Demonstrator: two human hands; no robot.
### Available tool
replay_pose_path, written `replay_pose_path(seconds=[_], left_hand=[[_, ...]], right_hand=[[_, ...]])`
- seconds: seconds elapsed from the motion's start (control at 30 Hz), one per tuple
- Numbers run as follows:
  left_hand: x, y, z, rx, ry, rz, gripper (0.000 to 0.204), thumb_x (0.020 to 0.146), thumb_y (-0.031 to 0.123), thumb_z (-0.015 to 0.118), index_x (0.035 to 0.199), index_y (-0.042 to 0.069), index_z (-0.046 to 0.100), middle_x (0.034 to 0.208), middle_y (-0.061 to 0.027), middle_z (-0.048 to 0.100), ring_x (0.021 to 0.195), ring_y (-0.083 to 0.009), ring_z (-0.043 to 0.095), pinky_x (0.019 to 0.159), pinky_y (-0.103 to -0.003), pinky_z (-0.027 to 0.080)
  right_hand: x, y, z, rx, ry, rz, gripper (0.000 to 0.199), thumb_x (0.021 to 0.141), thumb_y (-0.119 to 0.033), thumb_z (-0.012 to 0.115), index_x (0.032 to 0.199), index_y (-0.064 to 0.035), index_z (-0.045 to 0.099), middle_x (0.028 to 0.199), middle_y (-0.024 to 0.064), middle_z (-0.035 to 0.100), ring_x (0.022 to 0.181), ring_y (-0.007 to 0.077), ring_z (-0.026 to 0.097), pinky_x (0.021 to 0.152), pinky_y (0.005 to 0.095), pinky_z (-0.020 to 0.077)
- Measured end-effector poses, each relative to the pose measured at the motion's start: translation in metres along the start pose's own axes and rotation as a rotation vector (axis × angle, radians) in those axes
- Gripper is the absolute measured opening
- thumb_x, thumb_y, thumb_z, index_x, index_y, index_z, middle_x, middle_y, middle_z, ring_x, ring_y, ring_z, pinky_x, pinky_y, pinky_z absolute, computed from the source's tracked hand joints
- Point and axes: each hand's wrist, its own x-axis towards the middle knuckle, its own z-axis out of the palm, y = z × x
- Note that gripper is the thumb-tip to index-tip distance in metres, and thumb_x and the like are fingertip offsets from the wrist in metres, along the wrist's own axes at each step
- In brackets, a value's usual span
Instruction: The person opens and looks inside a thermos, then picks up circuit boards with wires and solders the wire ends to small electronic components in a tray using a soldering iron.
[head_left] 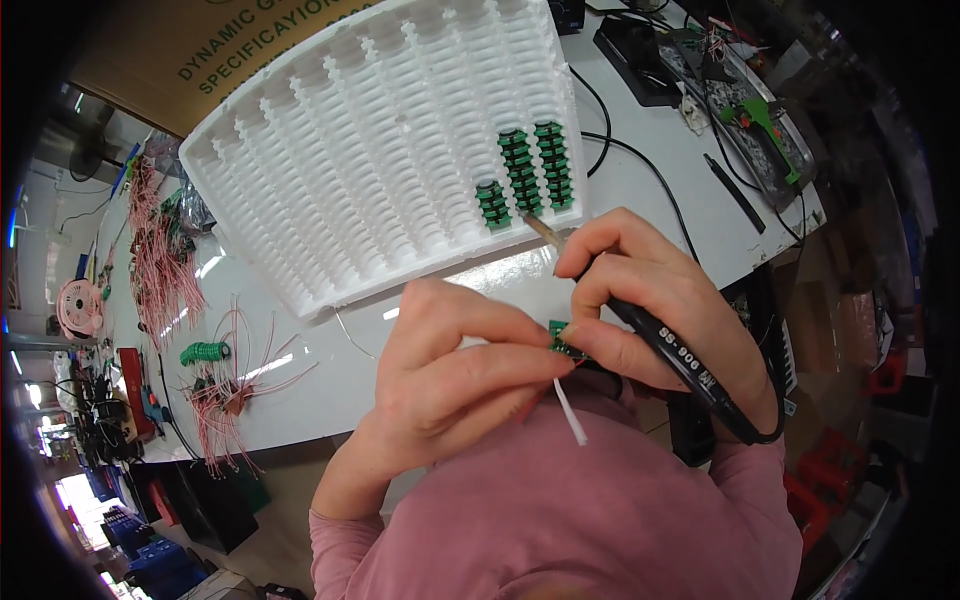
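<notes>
My left hand (pixel 455 365) pinches a small green circuit board (pixel 562 338) with red and white wires (pixel 572 415) hanging from it, close to my chest. My right hand (pixel 655 295) grips a black soldering iron (pixel 690 375) like a pen, its tip pointing up toward the tray, and its fingertips also touch the small board. Just beyond both hands lies a large white foam tray (pixel 340 170) with many slots. Several green components (pixel 525 170) fill the slots at its right end.
Bundles of red-and-white wires (pixel 160 250) and a green coil (pixel 205 352) lie on the white table (pixel 640 190) at the left. A black iron stand (pixel 635 55), black cables and a fixture with green parts (pixel 760 120) sit at the far right. A cardboard box (pixel 200 40) stands behind.
</notes>
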Motion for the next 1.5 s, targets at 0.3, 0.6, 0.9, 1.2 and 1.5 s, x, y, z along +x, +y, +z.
replay_pose_path(seconds=[0.3,0.6,0.9,1.2,1.5], left_hand=[[-0.016,0.006,0.02,-0.463,0.105,-0.392,0.012,0.076,0.002,0.065,0.087,0.004,0.063,0.081,-0.0045,0.061,0.059,-0.0087,0.052,0.053,-0.021,0.038],[-0.02,0.015,0.028,-0.478,0.104,-0.61,0.011,0.079,0.006,0.064,0.089,0.004,0.063,0.079,-0.0004,0.061,0.057,-0.0041,0.047,0.051,-0.019,0.035],[-0.022,0.015,0.03,-0.578,0.081,-0.696,0.009,0.08,0.011,0.065,0.088,0.006,0.064,0.075,0.0013,0.061,0.06,-0.0031,0.047,0.051,-0.018,0.034],[-0.023,0.018,0.024,-0.834,0.107,-0.791,0.012,0.084,0.011,0.061,0.093,0.003,0.062,0.083,0.0003,0.061,0.067,-0.0018,0.05,0.057,-0.016,0.039],[-0.026,0.01,-0.003,-0.984,-0.028,-0.898,0.013,0.086,0.011,0.057,0.094,0.0,0.059,0.08,0.0003,0.061,0.065,0.0003,0.049,0.056,-0.015,0.039]], right_hand=[[-0.006,0.002,-0.004,-0.08,0.074,-0.024,0.019,0.068,-0.008,0.07,0.083,-0.0045,0.059,0.092,0.0087,0.051,0.08,0.022,0.053,0.069,0.0289,0.043],[-0.006,-0.006,0.006,0.01,0.081,-0.058,0.022,0.067,-0.004,0.07,0.086,-0.0054,0.06,0.094,0.0077,0.05,0.083,0.0201,0.052,0.068,0.0274,0.0439],[-0.004,-0.009,0.008,0.027,0.063,-0.032,0.02,0.066,-0.002,0.071,0.084,-0.0052,0.061,0.094,0.0074,0.051,0.083,0.0194,0.052,0.069,0.0268,0.0438],[0.002,-0.012,0.008,-0.037,0.03,-0.047,0.019,0.067,-0.002,0.07,0.083,-0.0049,0.061,0.093,0.0077,0.051,0.082,0.0194,0.053,0.068,0.027,0.0446],[0.013,-0.01,0.014,0.103,-0.085,0.034,0.019,0.069,-0.001,0.069,0.086,-0.0048,0.06,0.096,0.0097,0.051,0.084,0.0207,0.054,0.072,0.0277,0.0446]])
